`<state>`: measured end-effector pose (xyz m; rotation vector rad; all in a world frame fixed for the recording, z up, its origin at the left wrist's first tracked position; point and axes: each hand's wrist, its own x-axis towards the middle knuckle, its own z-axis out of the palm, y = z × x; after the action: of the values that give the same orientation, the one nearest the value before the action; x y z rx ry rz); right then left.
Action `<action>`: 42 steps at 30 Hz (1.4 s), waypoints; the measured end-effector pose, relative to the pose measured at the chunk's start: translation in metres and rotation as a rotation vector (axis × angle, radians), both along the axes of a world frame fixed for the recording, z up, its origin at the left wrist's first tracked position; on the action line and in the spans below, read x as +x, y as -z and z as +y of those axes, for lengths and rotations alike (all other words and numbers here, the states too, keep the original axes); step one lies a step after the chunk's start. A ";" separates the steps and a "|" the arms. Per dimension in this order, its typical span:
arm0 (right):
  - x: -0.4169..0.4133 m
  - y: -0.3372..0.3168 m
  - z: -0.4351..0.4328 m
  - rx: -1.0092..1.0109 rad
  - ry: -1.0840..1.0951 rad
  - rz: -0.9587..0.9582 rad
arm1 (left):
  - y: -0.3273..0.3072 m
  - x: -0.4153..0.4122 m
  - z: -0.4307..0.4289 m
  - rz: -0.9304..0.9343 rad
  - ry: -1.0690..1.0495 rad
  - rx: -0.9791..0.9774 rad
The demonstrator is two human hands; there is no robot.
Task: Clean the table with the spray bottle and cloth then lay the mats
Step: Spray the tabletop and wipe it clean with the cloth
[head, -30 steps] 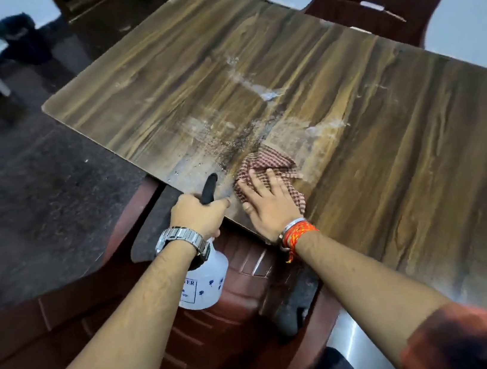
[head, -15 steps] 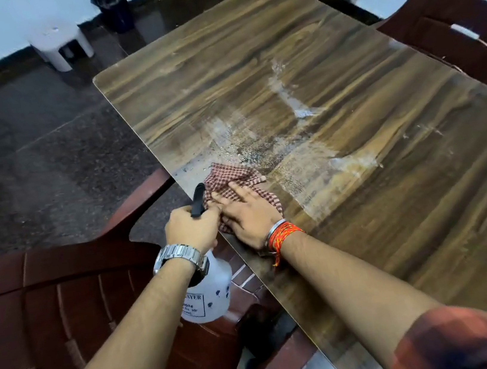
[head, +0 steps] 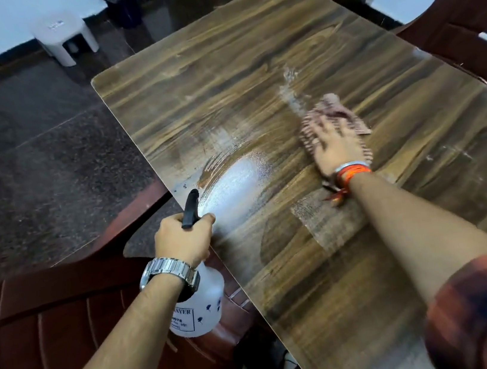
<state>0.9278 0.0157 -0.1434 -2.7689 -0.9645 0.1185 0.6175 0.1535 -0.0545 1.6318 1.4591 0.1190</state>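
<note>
A wood-grain table [head: 266, 65] fills the middle of the view, with wet smears and a pale patch of spray near its left edge. My left hand [head: 182, 239] grips the black top of a white spray bottle [head: 200, 306], held just off the table's left edge above a chair. My right hand [head: 335, 148] lies flat on a red checked cloth [head: 338, 108], pressing it onto the tabletop towards the centre right. The cloth is blurred with motion. No mats are in view.
A dark red plastic chair [head: 51, 320] stands at the table's left side under the bottle. Another red chair [head: 468, 15] is at the far right. A white stool [head: 65, 37] and a dark bin [head: 119, 1] stand by the far wall on the dark floor.
My right hand has swept the cloth from the near left edge, beside the bottle, out to the right and further across the table. A fresh pale spray patch shows near the nozzle.
</note>
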 end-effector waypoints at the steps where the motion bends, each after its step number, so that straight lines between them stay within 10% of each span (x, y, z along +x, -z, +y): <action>1: 0.015 -0.001 -0.014 -0.002 0.126 0.022 | 0.000 0.000 0.002 -0.011 0.000 -0.009; 5: 0.002 -0.004 -0.019 -0.040 0.239 0.083 | 0.001 -0.003 0.004 -0.019 -0.004 -0.008; 14: -0.203 -0.010 -0.057 -0.061 -0.850 0.110 | -0.008 -0.002 -0.034 0.042 0.000 -0.006; 23: -0.055 -0.010 -0.131 -0.099 0.162 0.090 | -0.012 -0.015 -0.065 0.020 0.083 -0.005; 32: -0.281 -0.011 -0.081 -0.119 -0.687 0.126 | -0.019 -0.039 -0.080 0.042 0.060 0.032; 42: -0.268 -0.008 -0.066 -0.035 -0.548 0.166 | -0.018 -0.046 -0.063 -0.018 0.079 0.005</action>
<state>0.6594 -0.0506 -0.1359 -2.3966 -1.6510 0.4401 0.5712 0.0903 -0.0365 1.6859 1.3804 0.0929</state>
